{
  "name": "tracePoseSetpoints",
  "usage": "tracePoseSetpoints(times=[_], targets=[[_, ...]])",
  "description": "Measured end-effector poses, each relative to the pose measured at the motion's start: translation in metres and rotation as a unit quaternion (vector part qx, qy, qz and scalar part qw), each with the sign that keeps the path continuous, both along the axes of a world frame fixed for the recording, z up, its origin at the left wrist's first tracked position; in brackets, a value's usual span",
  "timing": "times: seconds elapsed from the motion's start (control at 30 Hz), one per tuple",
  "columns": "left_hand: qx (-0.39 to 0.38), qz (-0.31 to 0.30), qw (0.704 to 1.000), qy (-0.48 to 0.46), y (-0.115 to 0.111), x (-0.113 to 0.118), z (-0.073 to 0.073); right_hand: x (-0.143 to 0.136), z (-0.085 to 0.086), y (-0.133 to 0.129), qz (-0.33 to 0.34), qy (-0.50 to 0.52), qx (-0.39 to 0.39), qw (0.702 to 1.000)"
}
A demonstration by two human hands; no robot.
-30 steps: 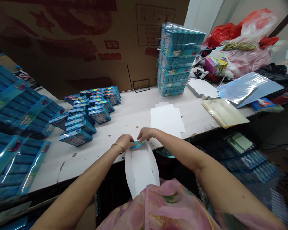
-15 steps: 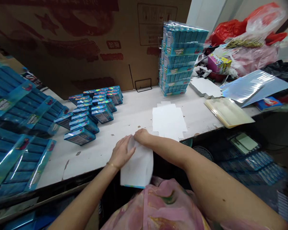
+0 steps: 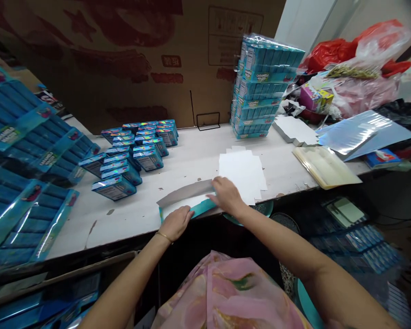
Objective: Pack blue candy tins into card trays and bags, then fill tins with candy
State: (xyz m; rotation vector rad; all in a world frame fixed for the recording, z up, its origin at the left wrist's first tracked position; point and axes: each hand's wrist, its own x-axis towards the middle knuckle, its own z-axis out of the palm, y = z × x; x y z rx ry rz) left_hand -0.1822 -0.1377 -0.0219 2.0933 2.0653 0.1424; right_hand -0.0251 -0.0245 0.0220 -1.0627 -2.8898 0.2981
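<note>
A partly folded cardboard tray [image 3: 187,194], white inside with a blue front wall, lies at the table's front edge. My left hand [image 3: 176,222] grips its front wall near the left corner. At the tray's right end my right hand [image 3: 227,195] has its fingers closed on the end and back wall. The tray's far wall stands up, grey in shadow. Just right of it, partly behind my right hand, are flat white die-cut cardboard blanks [image 3: 243,169]. Small blue candy boxes [image 3: 116,187] stand in rows to the left of the tray.
Wrapped blue display packs rise in a stack [image 3: 260,91] at the back, and more packs [image 3: 23,164] fill the left side. A large carton [image 3: 123,59] stands behind the table. Right are more blanks [image 3: 296,129], cream sheets [image 3: 325,167], shiny film [image 3: 366,132] and plastic bags [image 3: 339,52].
The white cardboard was held up near my body. It now lies on the table edge with its walls folded up, and my hands have moved apart to its two ends.
</note>
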Motion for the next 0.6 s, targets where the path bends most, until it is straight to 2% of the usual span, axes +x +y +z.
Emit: tracePoseSetpoints(times=[0.07, 0.1, 0.17, 0.23, 0.33, 0.47, 0.53, 0.6], targets=[[0.046, 0.012, 0.999, 0.004, 0.004, -0.006, -0.004, 0.000, -0.009, -0.021, 0.113, 0.038, 0.062, 0.991], [0.088, 0.026, 0.996, 0.018, 0.002, -0.006, -0.007, -0.001, -0.016, -0.029, 0.144, 0.024, 0.070, 0.987], [0.160, 0.044, 0.985, 0.050, -0.008, -0.003, -0.012, -0.004, -0.031, -0.036, 0.143, -0.015, 0.072, 0.987], [0.178, 0.037, 0.980, 0.074, -0.022, 0.000, -0.016, -0.005, -0.042, -0.035, 0.127, -0.037, 0.067, 0.989], [0.136, 0.038, 0.985, 0.102, -0.032, 0.002, -0.019, -0.005, -0.048, -0.027, 0.136, -0.041, 0.056, 0.988], [0.029, 0.052, 0.992, 0.112, -0.023, 0.004, -0.014, -0.008, -0.045, -0.018, 0.156, -0.047, 0.028, 0.986], [-0.029, 0.073, 0.993, 0.090, -0.018, 0.008, -0.005, -0.009, -0.043, -0.011, 0.177, -0.063, -0.002, 0.982], [-0.103, 0.067, 0.992, 0.029, -0.018, 0.010, 0.012, -0.007, -0.039, 0.000, 0.228, -0.085, -0.035, 0.969]])
